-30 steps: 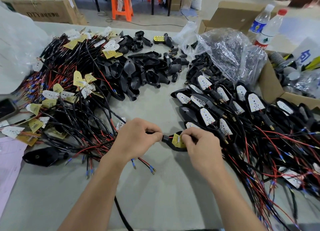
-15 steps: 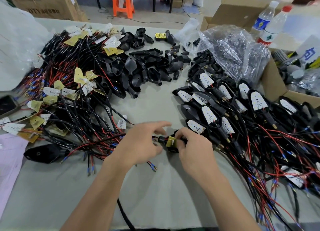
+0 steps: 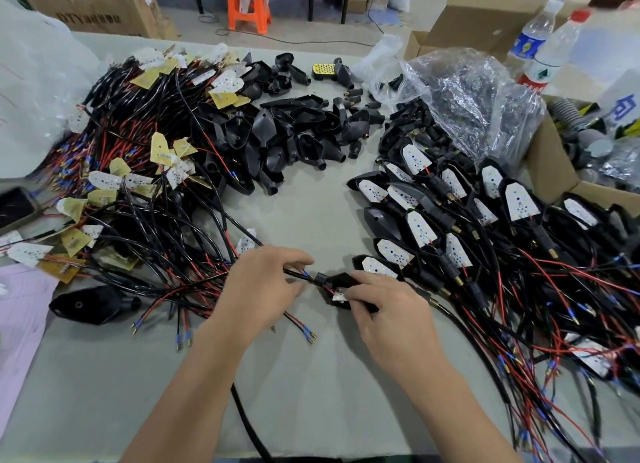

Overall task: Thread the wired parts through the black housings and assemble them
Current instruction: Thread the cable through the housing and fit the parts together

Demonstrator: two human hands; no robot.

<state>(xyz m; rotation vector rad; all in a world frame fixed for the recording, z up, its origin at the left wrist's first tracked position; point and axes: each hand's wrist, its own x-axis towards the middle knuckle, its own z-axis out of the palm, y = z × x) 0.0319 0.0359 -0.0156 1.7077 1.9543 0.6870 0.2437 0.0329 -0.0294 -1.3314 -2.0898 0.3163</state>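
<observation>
board [image 3: 339,295] flipped: the yellow face was up in the housing [image 3: 343,281] mouth, now only a small white patch with a red lead [image 3: 331,290] shows, sitting deeper inside. left hand [image 3: 263,289] went from a fist tight on the neck [image 3: 319,278], to fingers spread, to pinching the wire [image 3: 294,272] just off it; blue tips [image 3: 304,273] now show in that gap. right hand [image 3: 391,313] moved from pinching the board to gripping the housing body.

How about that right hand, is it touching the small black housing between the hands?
Touching. The head view shows the right hand gripping the black housing, its fingers curled over the top.
</observation>
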